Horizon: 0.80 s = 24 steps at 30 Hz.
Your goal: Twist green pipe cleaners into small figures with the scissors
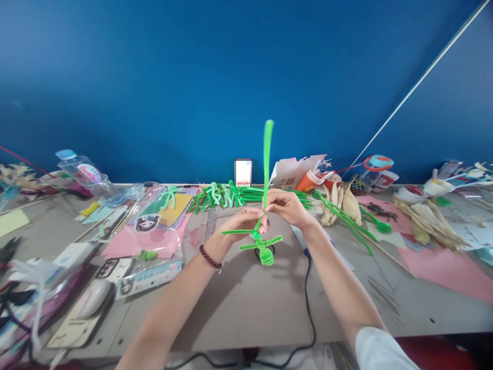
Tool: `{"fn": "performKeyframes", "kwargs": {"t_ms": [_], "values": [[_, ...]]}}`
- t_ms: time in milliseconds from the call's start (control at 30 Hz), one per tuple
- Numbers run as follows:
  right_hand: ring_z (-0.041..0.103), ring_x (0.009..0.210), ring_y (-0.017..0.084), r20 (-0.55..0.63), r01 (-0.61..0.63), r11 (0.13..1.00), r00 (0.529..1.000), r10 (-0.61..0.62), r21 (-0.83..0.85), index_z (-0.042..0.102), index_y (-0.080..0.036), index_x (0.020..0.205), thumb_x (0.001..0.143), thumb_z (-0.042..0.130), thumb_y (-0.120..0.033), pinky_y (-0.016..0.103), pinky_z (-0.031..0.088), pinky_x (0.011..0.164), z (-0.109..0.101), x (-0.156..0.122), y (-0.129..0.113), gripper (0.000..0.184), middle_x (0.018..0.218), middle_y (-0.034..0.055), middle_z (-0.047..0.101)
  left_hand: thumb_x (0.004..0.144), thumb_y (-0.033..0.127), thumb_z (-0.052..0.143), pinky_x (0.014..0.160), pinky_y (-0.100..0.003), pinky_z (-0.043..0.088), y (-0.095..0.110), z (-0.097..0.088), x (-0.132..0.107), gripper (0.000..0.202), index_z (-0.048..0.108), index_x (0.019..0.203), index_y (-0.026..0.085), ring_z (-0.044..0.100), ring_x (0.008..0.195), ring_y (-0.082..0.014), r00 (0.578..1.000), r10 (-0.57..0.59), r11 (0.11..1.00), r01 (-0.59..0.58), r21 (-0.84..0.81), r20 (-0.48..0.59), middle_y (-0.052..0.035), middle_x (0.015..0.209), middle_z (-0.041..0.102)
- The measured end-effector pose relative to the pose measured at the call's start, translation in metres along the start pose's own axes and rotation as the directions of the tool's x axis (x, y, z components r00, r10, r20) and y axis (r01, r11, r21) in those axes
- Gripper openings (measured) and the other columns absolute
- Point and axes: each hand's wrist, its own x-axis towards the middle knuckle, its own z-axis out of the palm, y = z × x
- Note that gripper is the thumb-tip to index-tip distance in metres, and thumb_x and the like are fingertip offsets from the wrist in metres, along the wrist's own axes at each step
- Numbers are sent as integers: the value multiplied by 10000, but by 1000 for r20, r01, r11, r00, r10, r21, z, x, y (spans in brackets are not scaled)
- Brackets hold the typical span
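Both hands meet above the middle of the grey table [246, 303]. My left hand [242, 220], with a dark bead bracelet on its wrist, pinches a green pipe-cleaner figure [261, 245] with short side arms and a coiled lower end. My right hand [285, 205] pinches the same green stem just above, where one long straight end [267, 154] stands upright against the blue wall. The figure hangs a little above the tabletop.
A pile of green pipe-cleaner figures [223, 196] lies behind the hands. Pink paper and sticker sheets [152, 231] sit left, a plastic bottle [82, 172] far left. Dried husks [342, 203], paper cups [314, 180] and pink paper [447, 267] are right. A black cable [310, 308] runs forward.
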Motion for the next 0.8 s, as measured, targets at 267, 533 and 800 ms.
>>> {"fn": "performKeyframes", "kwargs": {"t_ms": [267,533,800], "values": [[557,677,151,-76,-213,938,977,199,-274,649,-163,677,720,657,-361,264,414,619,-2,2,21,203,729,27,631,765,318,548,582,-239,381,12,-16,0,265,629,593,132,514,563,-120,972,40,801,106,589,-230,-32,580,613],[491,534,113,-119,-417,837,908,402,-355,680,-151,701,719,605,-389,231,366,525,5,-2,55,250,585,-6,591,779,216,482,680,-331,355,-2,-9,1,253,655,608,147,561,644,-222,912,291,-130,338,932,-291,-104,602,614],[503,575,121,-67,-301,853,951,302,-426,622,-155,712,765,559,-337,234,371,553,2,-2,60,200,622,-4,582,802,197,474,751,-351,362,-7,-9,3,244,664,656,151,571,704,-226,909,284,31,308,951,-304,-108,640,634]]}}
